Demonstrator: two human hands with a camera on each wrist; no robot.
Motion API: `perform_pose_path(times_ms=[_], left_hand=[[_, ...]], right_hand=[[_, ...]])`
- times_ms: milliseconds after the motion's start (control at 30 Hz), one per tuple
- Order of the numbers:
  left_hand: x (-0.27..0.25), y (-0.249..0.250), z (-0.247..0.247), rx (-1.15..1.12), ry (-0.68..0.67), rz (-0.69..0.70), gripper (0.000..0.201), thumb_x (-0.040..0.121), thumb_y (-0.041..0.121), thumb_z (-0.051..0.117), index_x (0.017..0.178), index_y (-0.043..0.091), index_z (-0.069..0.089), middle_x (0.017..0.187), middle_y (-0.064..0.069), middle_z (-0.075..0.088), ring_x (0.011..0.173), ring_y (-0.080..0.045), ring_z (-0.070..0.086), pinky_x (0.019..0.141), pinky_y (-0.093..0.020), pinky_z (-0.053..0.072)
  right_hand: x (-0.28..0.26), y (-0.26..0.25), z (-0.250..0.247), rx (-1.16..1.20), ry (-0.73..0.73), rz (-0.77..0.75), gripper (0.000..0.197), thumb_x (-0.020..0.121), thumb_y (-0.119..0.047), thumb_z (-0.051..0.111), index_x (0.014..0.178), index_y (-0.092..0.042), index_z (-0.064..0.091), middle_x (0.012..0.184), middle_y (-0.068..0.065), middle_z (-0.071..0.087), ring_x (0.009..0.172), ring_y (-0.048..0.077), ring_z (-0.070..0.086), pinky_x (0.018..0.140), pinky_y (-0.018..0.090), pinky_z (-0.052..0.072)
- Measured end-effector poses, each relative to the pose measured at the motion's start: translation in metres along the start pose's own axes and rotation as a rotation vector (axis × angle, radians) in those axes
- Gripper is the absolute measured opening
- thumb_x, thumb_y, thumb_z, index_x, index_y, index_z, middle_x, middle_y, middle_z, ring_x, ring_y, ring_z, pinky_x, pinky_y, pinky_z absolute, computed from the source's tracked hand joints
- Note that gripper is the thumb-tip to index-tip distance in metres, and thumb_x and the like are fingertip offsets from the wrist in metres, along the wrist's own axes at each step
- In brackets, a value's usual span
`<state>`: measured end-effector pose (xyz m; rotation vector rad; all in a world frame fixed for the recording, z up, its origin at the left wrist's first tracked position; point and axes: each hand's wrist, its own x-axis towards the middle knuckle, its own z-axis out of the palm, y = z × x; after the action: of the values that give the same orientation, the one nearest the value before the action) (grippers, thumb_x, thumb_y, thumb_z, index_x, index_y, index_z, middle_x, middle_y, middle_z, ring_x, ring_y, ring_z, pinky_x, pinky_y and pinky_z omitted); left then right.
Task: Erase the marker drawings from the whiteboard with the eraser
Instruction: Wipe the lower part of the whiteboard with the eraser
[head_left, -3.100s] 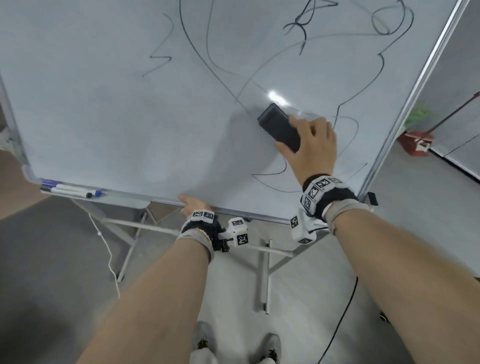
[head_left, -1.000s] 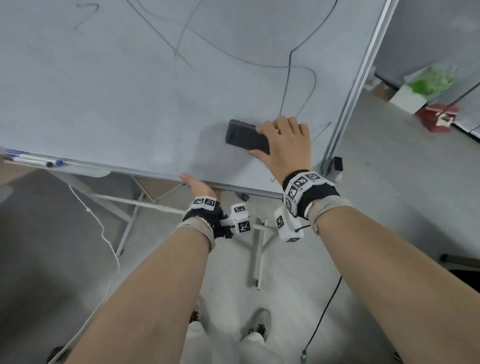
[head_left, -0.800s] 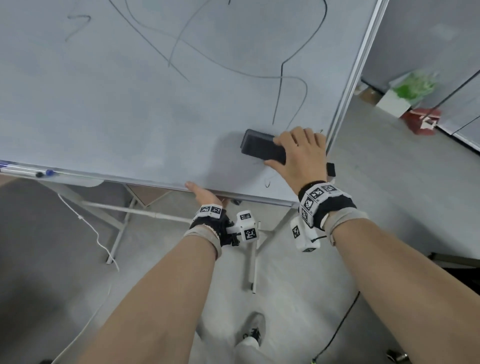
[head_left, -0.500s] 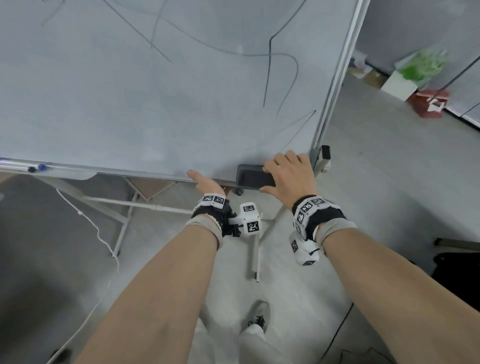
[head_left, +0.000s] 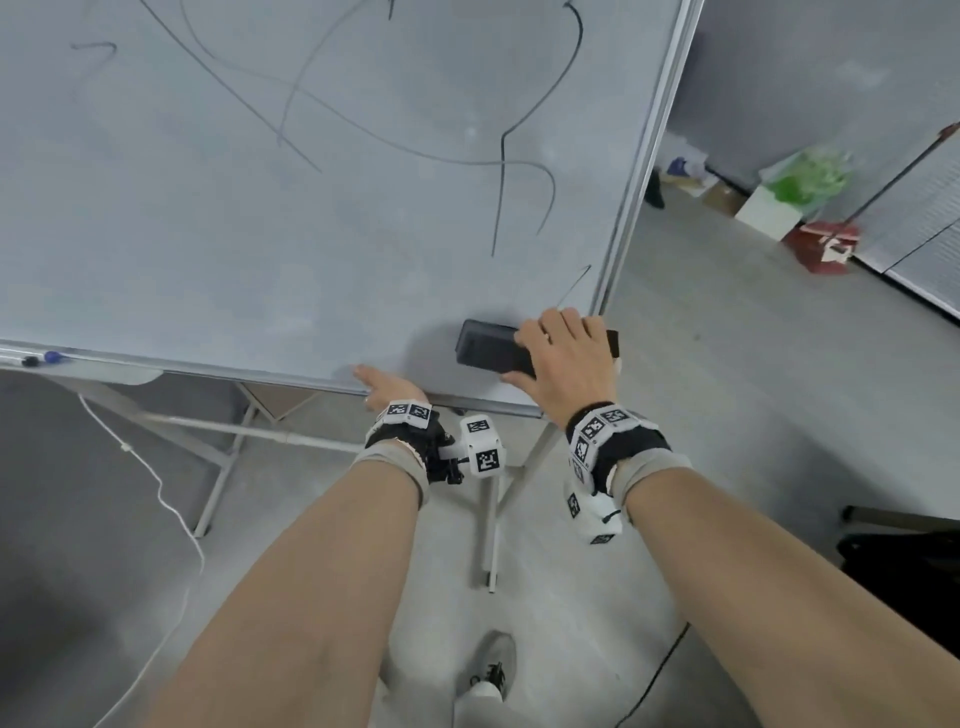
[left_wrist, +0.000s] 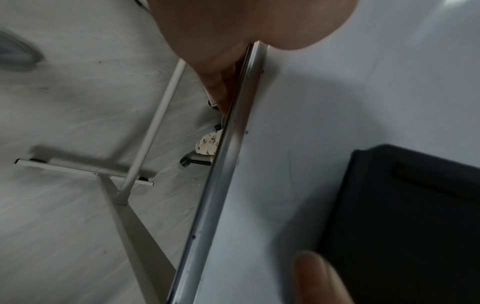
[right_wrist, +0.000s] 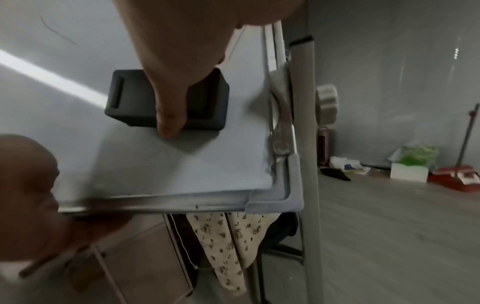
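Note:
The whiteboard (head_left: 260, 234) carries black marker lines (head_left: 501, 197) across its upper and right parts, plus a short stroke (head_left: 574, 286) close to the right frame. My right hand (head_left: 561, 358) grips the black eraser (head_left: 488, 351) and holds it flat against the board near the lower right corner. In the right wrist view the thumb (right_wrist: 168, 102) lies across the eraser (right_wrist: 130, 98). My left hand (head_left: 387, 387) grips the board's bottom frame, thumb in front and fingers behind. The left wrist view shows the frame (left_wrist: 226, 154) and the eraser (left_wrist: 402, 226).
A blue-capped marker (head_left: 47, 357) lies on the tray at the left. The stand's legs (head_left: 491, 519), a white cord (head_left: 171, 509) and a black cable (head_left: 654, 675) are on the floor. A red dustpan (head_left: 821, 247) and a green bag (head_left: 805, 174) sit at the right.
My right hand swept the eraser from the board's middle down to the lower right corner, and it now sits slightly above the bottom frame. The lower right loops are gone. The left hand stayed.

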<state>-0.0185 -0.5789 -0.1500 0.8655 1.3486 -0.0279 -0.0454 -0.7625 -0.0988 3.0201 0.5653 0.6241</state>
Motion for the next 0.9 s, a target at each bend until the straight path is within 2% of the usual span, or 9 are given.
perform_pose_path(times_ms=[100, 200, 267, 400, 467, 633, 700, 767, 900], left_hand=[[0.002, 0.004, -0.002, 0.038, -0.031, 0.04, 0.097, 0.09, 0.078, 0.019, 0.153, 0.006, 0.03, 0.154, -0.02, 0.039, 0.139, -0.036, 0.043, 0.119, -0.046, 0.029], [0.071, -0.009, 0.018, 0.17, -0.014, 0.086, 0.149, 0.041, 0.105, -0.001, 0.154, 0.014, 0.03, 0.154, -0.018, 0.04, 0.136, -0.044, 0.044, 0.114, -0.056, 0.033], [0.126, -0.02, 0.038, 0.283, -0.08, 0.141, 0.166, 0.017, 0.106, -0.012, 0.156, 0.024, 0.026, 0.157, -0.017, 0.035, 0.14, -0.046, 0.039, 0.114, -0.059, 0.033], [0.143, -0.017, 0.034, 0.23, -0.054, 0.073, 0.177, -0.002, 0.106, 0.0, 0.148, 0.021, 0.04, 0.146, -0.015, 0.05, 0.129, -0.045, 0.05, 0.107, -0.057, 0.04], [0.129, -0.014, 0.025, 0.26, -0.03, 0.085, 0.174, 0.001, 0.108, 0.003, 0.147, 0.021, 0.041, 0.144, -0.013, 0.053, 0.124, -0.045, 0.054, 0.102, -0.058, 0.046], [0.032, 0.008, -0.01, 0.189, -0.162, 0.064, 0.12, 0.054, 0.099, 0.022, 0.143, 0.021, 0.041, 0.134, -0.011, 0.054, 0.104, -0.044, 0.062, 0.063, -0.051, 0.061], [0.01, 0.017, -0.013, 0.171, -0.258, 0.072, 0.095, 0.078, 0.089, 0.021, 0.131, 0.015, 0.046, 0.115, -0.013, 0.06, 0.095, -0.036, 0.065, 0.068, -0.046, 0.062], [0.004, 0.022, -0.017, 0.109, -0.324, 0.031, 0.084, 0.085, 0.083, 0.02, 0.124, 0.016, 0.05, 0.1, -0.012, 0.064, 0.088, -0.032, 0.066, 0.081, -0.048, 0.061], [0.033, 0.027, -0.007, 0.102, -0.359, -0.046, 0.104, 0.069, 0.094, 0.028, 0.13, 0.012, 0.045, 0.122, -0.016, 0.062, 0.101, -0.041, 0.066, 0.083, -0.061, 0.057]], right_hand=[[0.008, 0.023, -0.014, 0.001, 0.046, 0.106, 0.05, 0.075, -0.061, 0.072, 0.099, -0.019, 0.059, 0.097, 0.004, 0.059, 0.091, 0.027, 0.051, 0.08, 0.042, 0.033], [0.037, 0.063, -0.045, 0.009, 0.189, 0.351, 0.054, 0.079, -0.063, 0.065, 0.105, -0.017, 0.057, 0.103, 0.008, 0.059, 0.096, 0.029, 0.05, 0.083, 0.042, 0.03], [0.051, 0.074, -0.057, 0.016, 0.245, 0.427, 0.055, 0.078, -0.063, 0.065, 0.105, -0.016, 0.057, 0.104, 0.008, 0.059, 0.097, 0.03, 0.05, 0.083, 0.042, 0.03], [0.047, 0.057, -0.043, 0.12, 0.302, 0.421, 0.051, 0.074, -0.056, 0.073, 0.1, -0.015, 0.057, 0.1, 0.009, 0.058, 0.093, 0.03, 0.05, 0.08, 0.04, 0.031], [0.035, 0.038, -0.025, 0.14, 0.202, 0.295, 0.051, 0.073, -0.057, 0.074, 0.099, -0.016, 0.058, 0.099, 0.008, 0.057, 0.093, 0.029, 0.05, 0.082, 0.042, 0.033], [0.028, -0.019, 0.007, 0.111, -0.036, -0.017, 0.053, 0.067, -0.058, 0.08, 0.096, -0.018, 0.061, 0.094, 0.005, 0.057, 0.09, 0.029, 0.051, 0.078, 0.043, 0.037], [0.04, -0.023, 0.004, 0.072, -0.019, -0.068, 0.052, 0.067, -0.056, 0.081, 0.099, -0.019, 0.062, 0.094, 0.005, 0.058, 0.09, 0.028, 0.05, 0.077, 0.041, 0.035], [0.056, -0.017, -0.005, 0.072, 0.055, -0.009, 0.049, 0.071, -0.056, 0.078, 0.104, -0.023, 0.062, 0.096, 0.004, 0.058, 0.091, 0.028, 0.05, 0.078, 0.041, 0.033], [0.081, -0.011, -0.023, 0.146, 0.149, 0.186, 0.048, 0.074, -0.055, 0.074, 0.107, -0.024, 0.061, 0.1, 0.005, 0.057, 0.096, 0.029, 0.05, 0.083, 0.042, 0.036]])
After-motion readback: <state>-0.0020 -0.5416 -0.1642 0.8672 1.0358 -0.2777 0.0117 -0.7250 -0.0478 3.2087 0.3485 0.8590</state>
